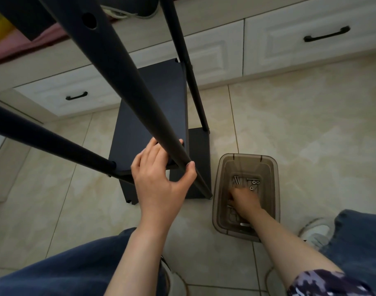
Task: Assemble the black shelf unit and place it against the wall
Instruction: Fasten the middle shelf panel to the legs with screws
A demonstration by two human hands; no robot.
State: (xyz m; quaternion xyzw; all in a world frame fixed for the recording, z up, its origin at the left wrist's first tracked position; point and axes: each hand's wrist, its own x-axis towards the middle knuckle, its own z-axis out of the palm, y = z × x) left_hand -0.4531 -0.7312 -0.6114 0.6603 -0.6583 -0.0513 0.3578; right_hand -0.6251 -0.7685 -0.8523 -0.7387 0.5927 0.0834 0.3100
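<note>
While bracing the black shelf unit [148, 107] upright on the tiled floor [310, 124], gripping its near pole [118, 71] with left hand [161, 180]: thumb on one side, fingers curled round the other, at the corner of a shelf panel. Unit directly ahead of that grip, close before white drawers [204, 54]; not yet against any wall. Right hand [244, 199] down inside a smoky plastic bin [222, 167], off to the right of the grip and lower, among screws [236, 180] and washers [255, 182].

Risks, as judged: frame likely to lean or twist if the left grip slackens during the rummaging; small hardware apt to slip out, bounce on tile, roll under the drawers; bin apt to tip under a sideways push.

Hidden: right fingertips under the knuckles, so cannot tell whether pinching anything. Joint behind left palm unseen. Upper part of unit cut off overhead.
</note>
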